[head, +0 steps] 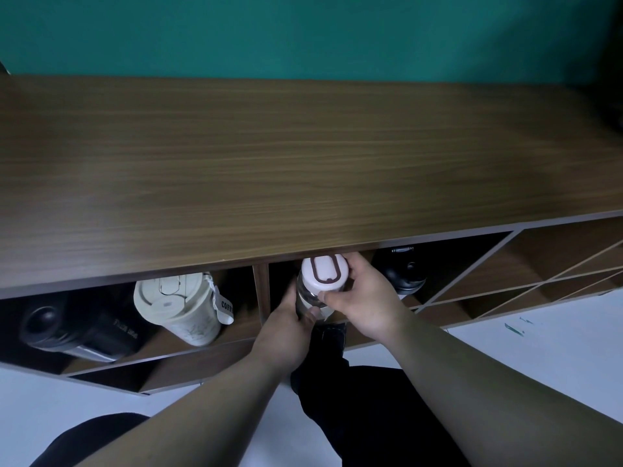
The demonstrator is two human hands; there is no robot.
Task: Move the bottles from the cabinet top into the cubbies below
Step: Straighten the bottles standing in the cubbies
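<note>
A clear bottle with a pale pink lid (323,274) sits at the mouth of the middle cubby, just under the front edge of the wooden cabinet top (269,163). My left hand (286,328) grips its clear body from the left. My right hand (362,296) holds it at the lid from the right. In the left cubby stand a cream coffee tumbler (178,306) and a black bottle (74,326). Another black bottle (403,273) stands in the middle cubby, right of my right hand. No bottles show on the cabinet top.
A vertical divider (261,291) separates the left and middle cubbies. To the right, cubbies with diagonal slats (539,274) hold nothing visible. Behind the cabinet is a green wall (303,32). My dark-trousered knees (354,399) are over a white floor (539,348).
</note>
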